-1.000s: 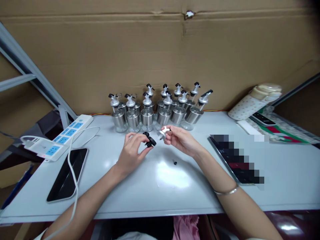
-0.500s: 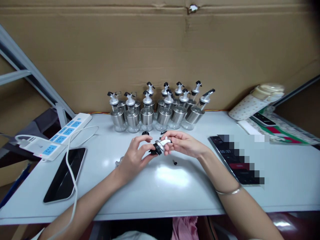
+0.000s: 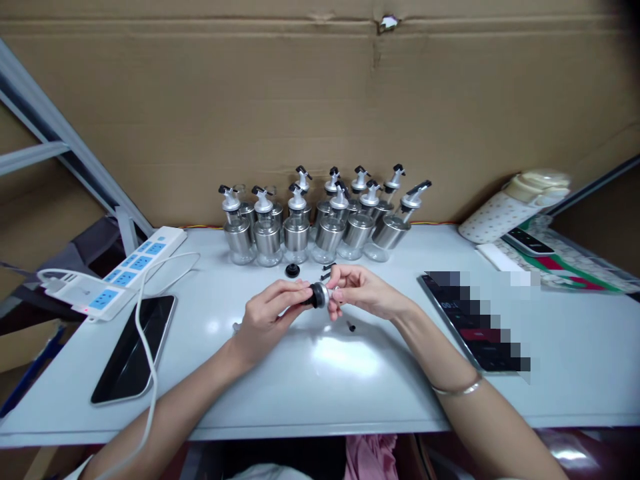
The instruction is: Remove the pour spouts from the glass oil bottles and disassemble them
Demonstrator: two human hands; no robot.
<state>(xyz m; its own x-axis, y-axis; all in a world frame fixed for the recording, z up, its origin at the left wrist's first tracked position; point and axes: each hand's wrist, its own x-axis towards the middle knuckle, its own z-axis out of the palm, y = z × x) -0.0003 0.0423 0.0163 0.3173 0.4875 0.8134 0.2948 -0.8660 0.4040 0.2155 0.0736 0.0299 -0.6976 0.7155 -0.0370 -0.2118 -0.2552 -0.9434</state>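
The left hand is clamped on a black, round, stepped stopper, fingers above and thumb below. The right hand pinches a silver-coloured pourer head with a round collar; its spout is largely covered by the fingers. Stopper and collar touch face to face between the two hands, above the worktop; whether they are fully seated cannot be told. Just beyond the left hand's fingertips lies a black, round, flanged cap. Two small, black, narrow pieces lie just beyond the right hand's fingers. A small, dark-ended piece rests nearer the wearer, below the right hand. Farther beyond both hands stand clear glass bottles with brushed-metal sleeves, several topped by silver-and-black pourers.
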